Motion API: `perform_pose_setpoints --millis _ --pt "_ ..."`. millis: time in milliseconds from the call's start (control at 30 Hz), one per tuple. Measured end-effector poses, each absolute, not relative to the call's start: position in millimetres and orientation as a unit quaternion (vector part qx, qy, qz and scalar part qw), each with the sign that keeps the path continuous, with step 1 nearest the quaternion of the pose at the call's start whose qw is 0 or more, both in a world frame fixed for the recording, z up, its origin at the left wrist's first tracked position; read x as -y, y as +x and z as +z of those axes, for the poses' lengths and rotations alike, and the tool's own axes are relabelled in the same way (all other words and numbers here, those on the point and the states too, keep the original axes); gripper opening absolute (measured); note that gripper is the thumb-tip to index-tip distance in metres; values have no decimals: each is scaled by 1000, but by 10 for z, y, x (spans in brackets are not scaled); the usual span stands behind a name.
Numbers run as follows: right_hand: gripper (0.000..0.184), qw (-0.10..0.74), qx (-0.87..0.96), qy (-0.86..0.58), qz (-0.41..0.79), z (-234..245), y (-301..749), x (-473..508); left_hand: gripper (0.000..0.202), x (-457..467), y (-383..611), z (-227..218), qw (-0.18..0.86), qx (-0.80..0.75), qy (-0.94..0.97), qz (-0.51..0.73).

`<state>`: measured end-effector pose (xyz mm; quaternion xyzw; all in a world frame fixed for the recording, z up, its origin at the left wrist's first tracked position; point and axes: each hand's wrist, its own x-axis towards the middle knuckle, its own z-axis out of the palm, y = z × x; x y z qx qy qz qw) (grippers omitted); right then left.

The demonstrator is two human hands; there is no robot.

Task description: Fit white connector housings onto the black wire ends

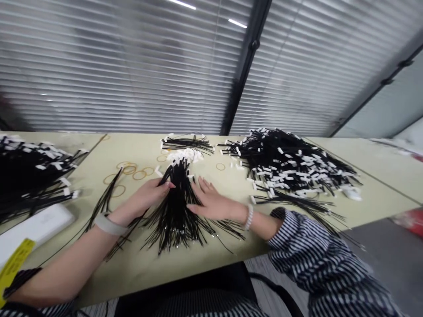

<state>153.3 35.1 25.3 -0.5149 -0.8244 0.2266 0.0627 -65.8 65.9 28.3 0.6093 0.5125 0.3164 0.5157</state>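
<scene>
Wire bundle [178, 202], thin black strands fanned broom-like, lies mid-table between our hands, shiny tips toward us. Our left hand [153, 196] curls thumb and fingers around strands at its left edge. Our right hand [209, 200] is spread, gripping nothing, along its right edge. We note glossy white connectors [185, 155] heaped behind, tan rubber bands [128, 168] looped leftward, smooth pale table [228, 182].

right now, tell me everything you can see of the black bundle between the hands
The bundle is many thin, black, flexible-looking wires lying on the table, gathered at the far end beside white pieces and fanned toward the near edge, where some tips shine. No tie shows. The left hand curls around its left; the open right hand touches its right.
</scene>
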Motion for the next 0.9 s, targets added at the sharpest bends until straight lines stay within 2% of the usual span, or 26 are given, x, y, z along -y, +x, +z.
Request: perform_pose_setpoints --millis 100,200,367,467,600,733,900 --pt "81 89 802 -551 211 65 1466 -231 41 -608 -635 334 552 -511 584 305" --pt "72 150 767 -597 180 -78 1333 -340 39 -575 -601 327 570 -509 567 305" --pt "66 270 709 -628 175 34 1280 -704 44 -572 -654 304 575 -500 548 344" --pt "54 337 704 -584 222 301 1299 -783 44 -535 -746 445 567 -485 552 372" --pt "36 388 726 -450 346 702 1160 -671 39 -388 -797 751 599 -443 574 340" --pt "37 447 694 -364 432 948 921 -475 34 -226 -757 926 645 -400 572 313" --pt "31 553 626 -330 440 1054 813 -289 36 -43 -820 1019 630 -395 560 365"
